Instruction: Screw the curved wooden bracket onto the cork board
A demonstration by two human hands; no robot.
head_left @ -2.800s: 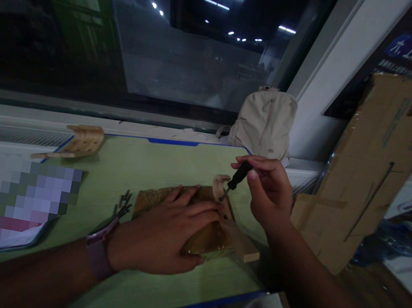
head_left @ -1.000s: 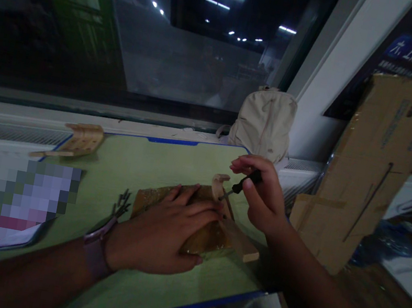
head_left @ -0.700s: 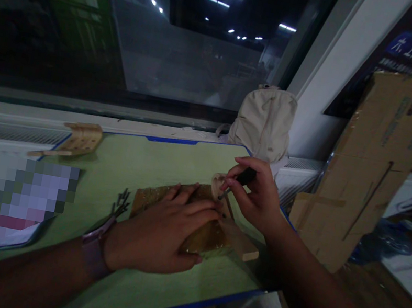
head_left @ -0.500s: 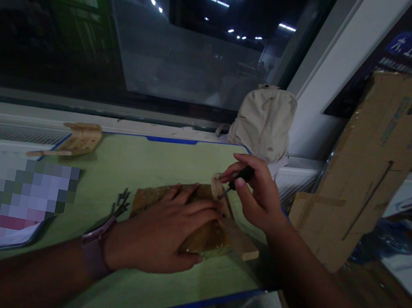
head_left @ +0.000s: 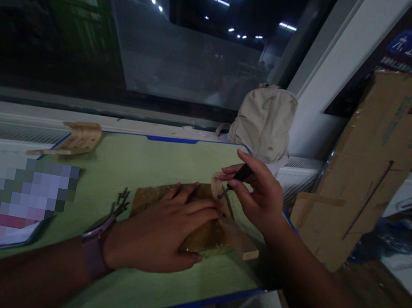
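Observation:
My left hand (head_left: pixel 162 234) lies flat with spread fingers on a brown wooden board (head_left: pixel 150 196), pressing it onto the green table mat (head_left: pixel 142 156). My right hand (head_left: pixel 258 195) pinches a small black-handled screwdriver (head_left: pixel 241 173) between thumb and fingers. The tool slants down to the left, its tip at a light wooden piece (head_left: pixel 219 184) standing at the board's far right corner, just past my left fingertips. A pale wooden strip (head_left: pixel 240 241) juts out from under the board at the right.
A small heap of dark screws (head_left: pixel 121 202) lies left of the board. Another wooden part (head_left: pixel 79 136) rests at the mat's far left corner. A beige backpack (head_left: pixel 265 122) stands against the window. A tall cardboard box (head_left: pixel 372 162) leans at the right, beyond the table edge.
My right hand has kept shifting its fingers round the screwdriver handle, turning it in place. The left hand and the board have stayed where they were.

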